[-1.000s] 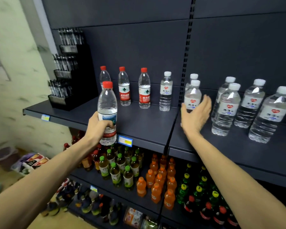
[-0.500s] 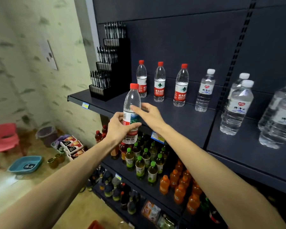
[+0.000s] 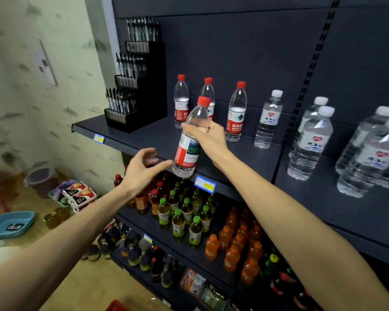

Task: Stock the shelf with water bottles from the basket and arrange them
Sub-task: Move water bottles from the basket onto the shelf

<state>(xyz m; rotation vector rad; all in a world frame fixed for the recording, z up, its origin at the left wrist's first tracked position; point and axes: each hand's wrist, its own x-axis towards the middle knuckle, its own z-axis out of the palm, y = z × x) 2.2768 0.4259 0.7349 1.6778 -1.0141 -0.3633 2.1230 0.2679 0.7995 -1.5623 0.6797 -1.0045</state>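
**A:** Dark metal shelf [image 3: 144, 133] on my head cam, only one view. What's around the target spot?

**B:** I see three red-capped bottles standing upright at the back: left one [image 3: 181, 101], middle one [image 3: 209, 95] partly hidden behind the held bottle, right one [image 3: 236, 112]. A white-capped bottle [image 3: 268, 120] stands just right of those. More white-capped bottles [image 3: 310, 142] on the next bay, past the slotted upright. Black pen rack [image 3: 135, 86] sits at the shelf's left end. Front of the shelf between the rack and the red-capped row is bare.

**A:** Below?

**B:** Green-capped tea bottles [image 3: 184, 216] and orange drinks [image 3: 236, 243] on the lower shelves. Blue tray [image 3: 9, 224] on the floor at left. A red edge shows at the bottom of frame; I cannot tell what it is.

**A:** Task bottle?

**B:** Held water bottle [image 3: 190, 140], red cap, red and green label, tilted with the cap leaning right. Its base hangs in front of the shelf lip, near the blue price tag [image 3: 204, 185].

**A:** Hands?

**B:** Right hand [image 3: 208, 136] reaches in from the right, fingers wrapped around the bottle's shoulder above the label. Left hand [image 3: 142, 169] is spread wide, palm toward the bottle, gripping nothing; its fingertips [image 3: 166, 163] sit just beside the lower label, and I cannot tell whether they touch.
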